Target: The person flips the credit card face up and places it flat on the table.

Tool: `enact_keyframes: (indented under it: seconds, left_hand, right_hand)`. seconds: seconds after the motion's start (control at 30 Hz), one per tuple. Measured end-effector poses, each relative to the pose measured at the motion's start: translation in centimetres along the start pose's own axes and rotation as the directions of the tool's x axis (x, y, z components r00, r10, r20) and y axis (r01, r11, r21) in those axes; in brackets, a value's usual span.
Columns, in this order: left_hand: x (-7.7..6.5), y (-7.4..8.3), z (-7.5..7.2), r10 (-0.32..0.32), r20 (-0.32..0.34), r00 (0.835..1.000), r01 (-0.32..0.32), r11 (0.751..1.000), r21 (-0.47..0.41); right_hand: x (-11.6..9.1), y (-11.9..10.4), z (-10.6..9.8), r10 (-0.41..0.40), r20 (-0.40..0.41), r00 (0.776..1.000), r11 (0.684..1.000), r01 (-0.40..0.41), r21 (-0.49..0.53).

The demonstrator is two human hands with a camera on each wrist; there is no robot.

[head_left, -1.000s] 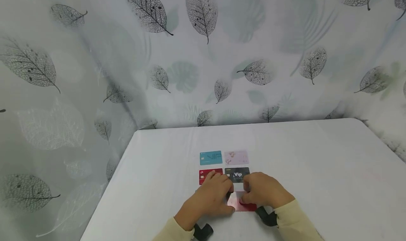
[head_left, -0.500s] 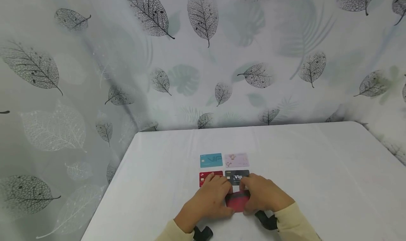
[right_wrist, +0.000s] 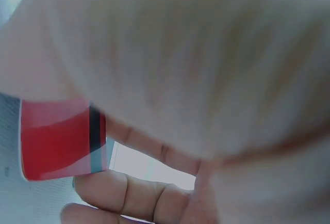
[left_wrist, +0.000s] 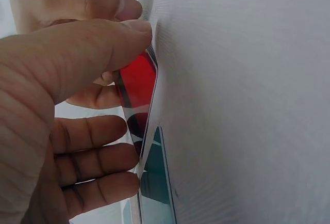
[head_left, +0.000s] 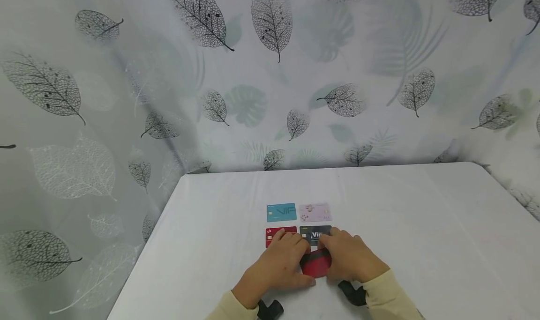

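Observation:
A red card [head_left: 317, 264] with a dark stripe stands tilted between the two hands, low in the row of cards. The left hand [head_left: 280, 261] holds its left side; in the left wrist view the thumb is at one end of the card [left_wrist: 139, 82] and the fingertips are along the other. The right hand [head_left: 352, 256] grips the opposite side, and its fingertips meet the striped end in the right wrist view. Just beyond lie a dark grey "Vip" card [head_left: 311, 235], partly covered by the right fingers, and another red card [head_left: 274, 231] under the left fingertips.
Farther back a teal "VIP" card [head_left: 281, 212] and a pale pink flowered card [head_left: 315, 212] lie side by side. All rest on a white table [head_left: 223, 217], bounded behind by a leaf-patterned curtain [head_left: 261, 90]. Black wrist mounts [head_left: 270, 309] sit beneath both wrists.
The red card lay flat with a pale, shiny face showing; it is now raised with its dark stripe toward the far side. The right hand has closed in on it, and the left hand has barely moved.

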State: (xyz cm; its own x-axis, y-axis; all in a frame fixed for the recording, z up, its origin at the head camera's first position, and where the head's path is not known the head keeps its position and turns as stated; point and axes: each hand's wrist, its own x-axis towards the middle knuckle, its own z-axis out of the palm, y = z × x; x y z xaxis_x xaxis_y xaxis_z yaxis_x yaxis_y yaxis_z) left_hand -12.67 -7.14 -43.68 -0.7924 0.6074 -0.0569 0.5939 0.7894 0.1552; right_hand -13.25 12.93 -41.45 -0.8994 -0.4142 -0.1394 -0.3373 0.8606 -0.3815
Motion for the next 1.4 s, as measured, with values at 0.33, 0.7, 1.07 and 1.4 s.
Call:
enact_keyframes:
  seconds: [0.33,0.7,1.07,1.4]
  left_hand:
    - [-0.10,0.20,-0.01,-0.016,0.012,1.000,0.016,1.000,0.003]
    - [-0.11,-0.16,0.05,0.010,-0.001,1.000,-0.010,1.000,0.009]
    - [-0.20,-0.39,-0.25,0.009,-0.024,1.000,-0.010,1.000,-0.027]
    - [-0.27,-0.67,-0.86,0.007,-0.027,1.000,-0.009,0.998,-0.058]
  right_hand:
    - [0.04,0.43,-0.15,-0.008,0.031,0.999,1.000,0.007,0.029]
    - [-0.22,0.74,-0.66,-0.028,0.064,0.998,0.993,0.020,0.115]
    - [-0.19,0.21,-0.67,-0.021,0.021,1.000,0.996,0.019,0.083]
    - [0.08,0.10,-0.40,-0.033,0.034,0.999,0.996,0.030,0.085]
